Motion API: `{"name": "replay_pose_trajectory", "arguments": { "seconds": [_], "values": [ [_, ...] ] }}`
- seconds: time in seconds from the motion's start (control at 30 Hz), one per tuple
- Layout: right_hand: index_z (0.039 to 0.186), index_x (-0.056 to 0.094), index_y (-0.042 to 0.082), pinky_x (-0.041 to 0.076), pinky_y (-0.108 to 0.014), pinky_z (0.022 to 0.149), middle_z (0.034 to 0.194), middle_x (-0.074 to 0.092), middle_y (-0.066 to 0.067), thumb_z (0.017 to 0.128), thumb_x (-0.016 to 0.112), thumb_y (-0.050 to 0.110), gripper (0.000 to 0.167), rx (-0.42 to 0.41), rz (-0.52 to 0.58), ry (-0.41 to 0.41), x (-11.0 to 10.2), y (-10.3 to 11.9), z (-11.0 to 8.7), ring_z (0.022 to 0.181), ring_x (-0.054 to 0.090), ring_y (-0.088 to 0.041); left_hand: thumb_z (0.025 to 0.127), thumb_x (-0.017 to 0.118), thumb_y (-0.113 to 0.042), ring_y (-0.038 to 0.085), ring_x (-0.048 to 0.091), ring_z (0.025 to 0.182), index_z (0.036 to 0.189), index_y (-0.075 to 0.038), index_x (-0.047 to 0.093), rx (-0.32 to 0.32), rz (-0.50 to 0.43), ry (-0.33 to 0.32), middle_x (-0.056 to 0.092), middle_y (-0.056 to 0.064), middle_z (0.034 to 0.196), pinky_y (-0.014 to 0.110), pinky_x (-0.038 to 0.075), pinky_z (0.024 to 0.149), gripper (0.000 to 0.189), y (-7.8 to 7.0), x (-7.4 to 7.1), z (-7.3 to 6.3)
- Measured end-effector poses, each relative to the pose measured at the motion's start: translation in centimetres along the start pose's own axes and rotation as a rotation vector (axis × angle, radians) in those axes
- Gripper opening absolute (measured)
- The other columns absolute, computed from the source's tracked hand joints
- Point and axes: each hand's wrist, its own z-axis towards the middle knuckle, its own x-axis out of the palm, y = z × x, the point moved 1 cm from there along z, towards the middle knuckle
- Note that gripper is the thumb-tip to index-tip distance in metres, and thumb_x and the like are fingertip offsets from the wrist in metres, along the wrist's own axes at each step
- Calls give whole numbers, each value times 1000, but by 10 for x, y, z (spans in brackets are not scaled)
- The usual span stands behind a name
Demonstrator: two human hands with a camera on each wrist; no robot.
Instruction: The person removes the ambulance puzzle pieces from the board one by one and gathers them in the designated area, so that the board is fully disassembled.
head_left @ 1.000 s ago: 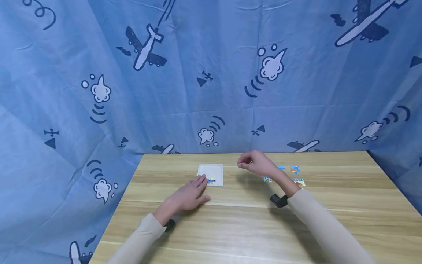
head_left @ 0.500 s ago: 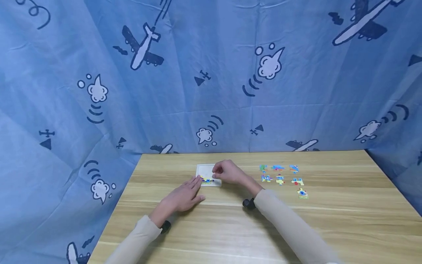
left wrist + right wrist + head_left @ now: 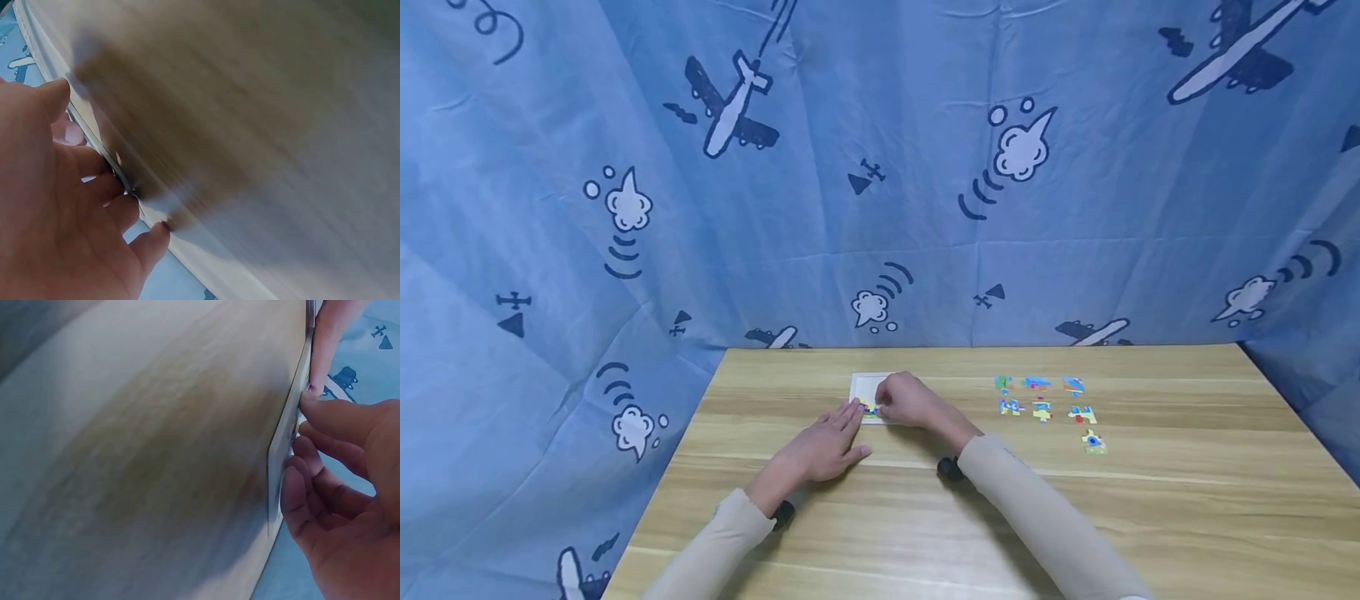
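A white square puzzle tray (image 3: 863, 388) lies on the wooden table near its back edge. Colourful jigsaw pieces (image 3: 870, 410) lie along its lower side, partly covered by fingers. My left hand (image 3: 826, 442) lies flat, its straight fingertips resting on the tray's lower left corner. Over the tray's right part, my right hand (image 3: 916, 402) curls its fingers and pinches a small puzzle piece, mostly hidden behind them. In the right wrist view, the thumb (image 3: 334, 415) and fingertips are right at the tray's side (image 3: 275, 469).
To the right of the tray, several loose jigsaw pieces (image 3: 1037, 384) lie in two rows, with a single yellow and blue piece (image 3: 1093, 442) nearer the front. A blue curtain (image 3: 917, 208) with airplane drawings hangs behind the wooden table (image 3: 895, 517).
My right hand has moved left from beside the loose pieces to the tray and lowered onto its right part. My left hand stays at the tray's lower left corner.
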Motion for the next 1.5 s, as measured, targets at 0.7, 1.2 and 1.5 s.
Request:
{"name": "replay_pose_trajectory", "arguments": {
  "seconds": [0.7,1.2,1.5],
  "values": [
    [88,76,0,61,-41,81,84,76,-9,84,73,-2,6,-10,-27,-31,1,6,-1,81,70,-23,111,39,-54,31,19,165,167,-1,22,-70,50,19,18,16,177,54,31,131,79,-3,7,5],
    [101,79,-3,60,-43,85,92,75,-14,85,72,-2,17,-28,-31,-98,-1,12,-15,86,68,-26,111,41,-52,32,21,165,165,1,26,-59,60,8,20,18,176,55,32,130,77,-5,7,4],
    [99,82,4,61,-32,78,88,80,-7,88,70,-4,19,-2,78,-148,0,6,-22,80,70,-13,111,41,-52,32,22,165,165,2,26,-63,53,7,20,18,176,55,31,131,78,-6,6,3]
  ]
}}
